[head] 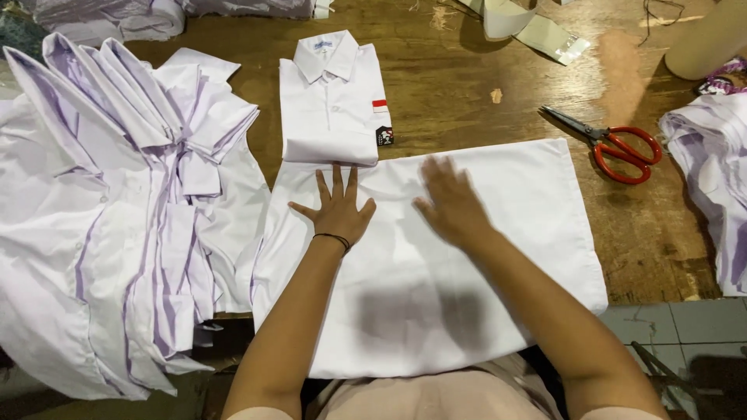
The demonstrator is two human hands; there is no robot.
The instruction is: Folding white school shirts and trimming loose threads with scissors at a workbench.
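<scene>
Worn brown wood forms the bench, with pale floor tiles showing past its near right corner. Spread flat at the near edge lies a white shirt, its back upward, reaching from below the folded shirt to near the scissors. Both hands rest on its upper part. The left hand lies palm down with fingers spread, a thin dark band at the wrist, fingertips just touching the lower fold of a folded white shirt that sits collar away from the person, a small red and white patch on its chest. The right hand lies open and flat too, somewhat blurred, near the middle of the spread garment. Neither hand grips anything. Left of the spread shirt, touching its edge, a heap of white shirts lies loosely overlapped. Red-handled scissors lie on bare wood to the right, apart from the cloth. More white garments hang at the right edge.
</scene>
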